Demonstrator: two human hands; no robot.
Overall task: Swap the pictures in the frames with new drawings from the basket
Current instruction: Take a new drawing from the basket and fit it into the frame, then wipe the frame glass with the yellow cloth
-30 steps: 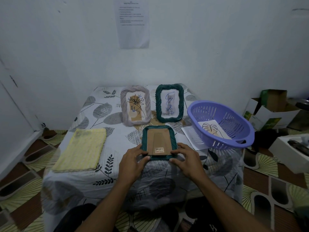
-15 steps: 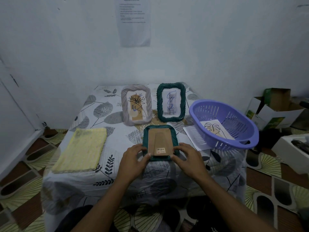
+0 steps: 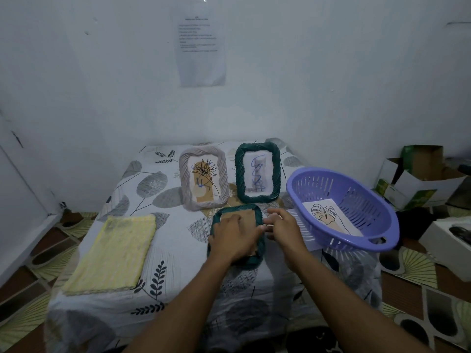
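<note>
At centre frame, low on the table (image 3: 163, 189), a flat frame (image 3: 238, 208) lies face down with its cardboard backing (image 3: 246, 217) uppermost. The left hand (image 3: 235, 238) rests spread on that backing, fingers fairly straight, pressing and gripping nothing. The right hand (image 3: 284, 229) sits at the frame's right edge with fingers curled; whether it pinches a tab or merely touches the rim cannot be told. The step in hand is judged to be freeing the backing. Recommended: keep the left palm steady so the frame does not slide on the cloth-covered top, work the right-edge catches one at a time, and lift the backing evenly so that whatever lies beneath is not dragged. Right of centre, the basket (image 3: 356, 197) holds a leaf drawing (image 3: 328, 217), within easy reach; a loose sheet (image 3: 312, 244) shows under its near rim. Above centre, a grey frame (image 3: 202, 178) and an upright green frame (image 3: 257, 174) stand just behind the work area; a careless lift could tip them. A yellow cloth (image 3: 112, 253) lies at lower left, well apart. Nothing blocks the path from basket to frame.
</note>
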